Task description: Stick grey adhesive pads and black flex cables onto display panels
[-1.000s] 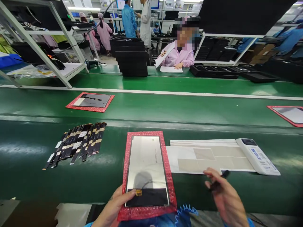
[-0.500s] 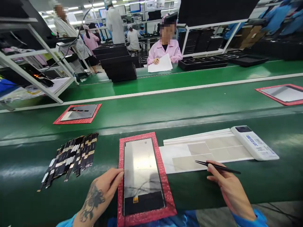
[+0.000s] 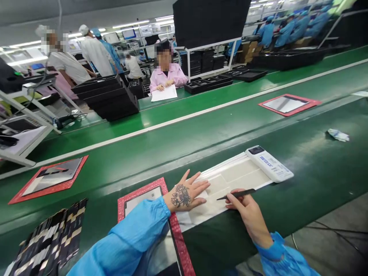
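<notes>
My left hand (image 3: pixel 188 193) lies spread, palm down, on a white sheet (image 3: pixel 198 219) bearing beige rectangular pieces (image 3: pixel 240 167). Its sleeve crosses over a display panel (image 3: pixel 143 200) resting on a red foam pad (image 3: pixel 181 245), hiding much of both. Between the fingers of my right hand (image 3: pixel 244 207) is a pair of black tweezers (image 3: pixel 238 194), tips pointing left just over the sheet's lower edge. A white box-like device (image 3: pixel 270 164) with a small dark window sits on the sheet's right end.
Dark flex strips (image 3: pixel 48 237) lie piled at lower left. Two more panels on red pads rest farther back, one left (image 3: pixel 51 178), one right (image 3: pixel 289 104). A crumpled wrapper (image 3: pixel 338 135) is at the right. Across the green bench, a person in pink (image 3: pixel 168 74) holds papers beside black trays.
My left hand has gone from the panel's left edge across to the sheet, opening flat. The view has swung right and tilted. The tweezers stay in my right hand.
</notes>
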`<state>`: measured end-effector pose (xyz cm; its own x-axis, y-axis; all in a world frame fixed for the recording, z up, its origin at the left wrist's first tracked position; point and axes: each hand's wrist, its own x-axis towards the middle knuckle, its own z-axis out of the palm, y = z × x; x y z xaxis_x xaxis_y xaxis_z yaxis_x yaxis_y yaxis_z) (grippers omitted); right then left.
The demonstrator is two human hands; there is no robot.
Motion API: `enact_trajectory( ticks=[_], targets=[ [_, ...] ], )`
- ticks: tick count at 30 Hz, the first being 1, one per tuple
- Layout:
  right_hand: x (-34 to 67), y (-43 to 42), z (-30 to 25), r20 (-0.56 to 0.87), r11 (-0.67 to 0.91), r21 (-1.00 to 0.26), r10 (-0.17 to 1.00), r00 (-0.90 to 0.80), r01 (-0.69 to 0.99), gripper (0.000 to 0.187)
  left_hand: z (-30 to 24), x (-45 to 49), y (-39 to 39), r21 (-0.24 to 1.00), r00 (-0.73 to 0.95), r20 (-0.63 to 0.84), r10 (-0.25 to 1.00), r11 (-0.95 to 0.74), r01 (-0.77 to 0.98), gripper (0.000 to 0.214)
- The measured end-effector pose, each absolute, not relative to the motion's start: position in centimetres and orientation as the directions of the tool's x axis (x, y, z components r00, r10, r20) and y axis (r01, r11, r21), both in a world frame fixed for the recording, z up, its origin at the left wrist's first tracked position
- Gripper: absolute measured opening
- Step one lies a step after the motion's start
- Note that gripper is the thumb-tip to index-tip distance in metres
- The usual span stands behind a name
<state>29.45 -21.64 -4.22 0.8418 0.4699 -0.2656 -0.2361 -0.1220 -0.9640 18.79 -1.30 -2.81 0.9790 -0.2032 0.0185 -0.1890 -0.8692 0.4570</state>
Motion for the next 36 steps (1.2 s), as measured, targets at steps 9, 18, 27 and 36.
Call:
enact_trajectory(
  ticks=[9,18,27,36],
  targets=[
    [28.4,-22.2,-5.0,-0.233,-0.161,-0.972,0.544,0.806,-0.172,0.042,-3.4,18.6,-0.3,0.227,0.989,-0.026,-0.146,-0.964,-0.136,0.052],
    [28.4,-22.2,-5.8,-0.212,-0.221,-0.97,0.585,0.783,-0.098,0.033,-2.8,19.3,-1.2,0.314,0.947,-0.017,-0.321,-0.901,-0.3,0.069],
    [28.4,-22.2,-5.7,-0.217,-0.246,-0.966,0.583,0.783,-0.084,0.038,-4.4,19.5,-0.8,0.351,0.949,-0.057,-0.311,-0.896,-0.272,0.083],
    [28.6,-22.0,-5.6,-0.208,-0.265,-0.963,0.598,0.774,-0.055,0.043,-4.2,19.7,-0.8,0.369,0.944,-0.105,-0.313,-0.894,-0.255,0.083]
  ],
)
